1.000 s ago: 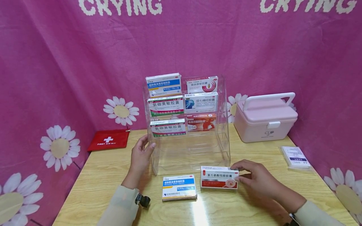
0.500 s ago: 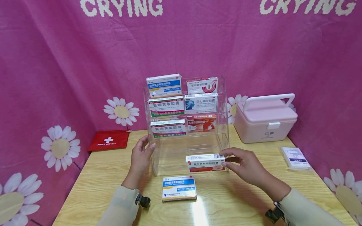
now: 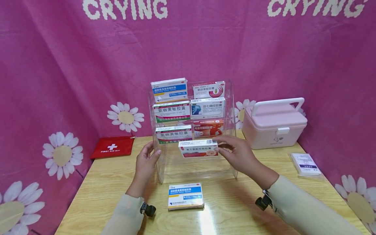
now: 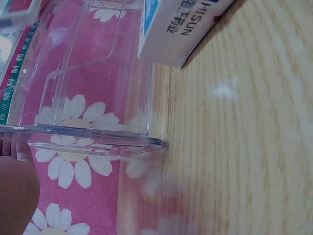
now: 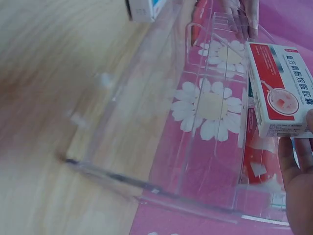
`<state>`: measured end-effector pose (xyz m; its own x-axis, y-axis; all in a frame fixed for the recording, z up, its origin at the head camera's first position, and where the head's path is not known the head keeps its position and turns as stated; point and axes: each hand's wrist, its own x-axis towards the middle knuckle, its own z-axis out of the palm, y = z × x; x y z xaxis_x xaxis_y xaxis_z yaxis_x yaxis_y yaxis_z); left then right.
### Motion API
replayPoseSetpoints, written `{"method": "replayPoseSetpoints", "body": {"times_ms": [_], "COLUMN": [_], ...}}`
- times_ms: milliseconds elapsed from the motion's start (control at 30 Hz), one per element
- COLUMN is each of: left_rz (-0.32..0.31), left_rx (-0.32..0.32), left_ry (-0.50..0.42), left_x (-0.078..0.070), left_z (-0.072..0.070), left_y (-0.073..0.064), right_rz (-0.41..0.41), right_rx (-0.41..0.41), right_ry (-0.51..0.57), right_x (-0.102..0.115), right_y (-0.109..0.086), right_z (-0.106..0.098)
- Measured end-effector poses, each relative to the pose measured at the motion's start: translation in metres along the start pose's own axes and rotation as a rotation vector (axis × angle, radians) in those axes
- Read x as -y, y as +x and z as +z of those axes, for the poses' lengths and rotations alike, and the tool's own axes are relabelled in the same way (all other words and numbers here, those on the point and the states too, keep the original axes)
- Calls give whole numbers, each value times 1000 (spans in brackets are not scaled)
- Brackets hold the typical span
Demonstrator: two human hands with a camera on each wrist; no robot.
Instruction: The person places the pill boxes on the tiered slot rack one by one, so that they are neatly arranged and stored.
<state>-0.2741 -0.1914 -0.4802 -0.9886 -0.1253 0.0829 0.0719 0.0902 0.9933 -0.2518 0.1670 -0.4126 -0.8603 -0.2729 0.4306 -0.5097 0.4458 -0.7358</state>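
Note:
A clear acrylic display rack [image 3: 199, 169] stands on the table, with medicine boxes in its upper three tiers. My left hand [image 3: 147, 161] holds the rack's left side, thumb at the front edge; in the left wrist view part of the hand [image 4: 17, 191] shows beside the clear panel. In my right hand [image 3: 239, 155] a red-and-white medicine box [image 3: 198, 149] is pinched by its right end, raised in front of the rack's lower tiers. The right wrist view shows this box [image 5: 279, 88] close up, tilted. A blue-and-white medicine box [image 3: 185, 196] lies on the table before the rack.
A red first aid pouch [image 3: 113, 147] lies at the back left. At the back right stands a pink lidded case [image 3: 274, 129] with a white handle. Clear-wrapped white packs [image 3: 306, 164] lie near the right edge. A pink daisy-print cloth [image 3: 188, 49] hangs behind the table [image 3: 97, 195].
My right hand has lifted the red-and-white medicine box from near the table, up and to the left, in front of the rack. My left hand has stayed at the rack's side.

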Motion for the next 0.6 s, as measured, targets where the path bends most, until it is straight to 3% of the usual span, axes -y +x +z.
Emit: {"method": "replayPoseSetpoints", "body": {"times_ms": [267, 600], "left_rz": [13, 47], "left_rx": [-6, -10], "left_ry": [-10, -37], "left_x": [1, 3], "left_z": [0, 1], "left_y": [0, 0], "right_rz": [39, 91], "right_rx": [0, 32], "right_ry": [5, -14], "right_x": [-1, -8], "right_y": [20, 25], "right_z": [24, 52]}}
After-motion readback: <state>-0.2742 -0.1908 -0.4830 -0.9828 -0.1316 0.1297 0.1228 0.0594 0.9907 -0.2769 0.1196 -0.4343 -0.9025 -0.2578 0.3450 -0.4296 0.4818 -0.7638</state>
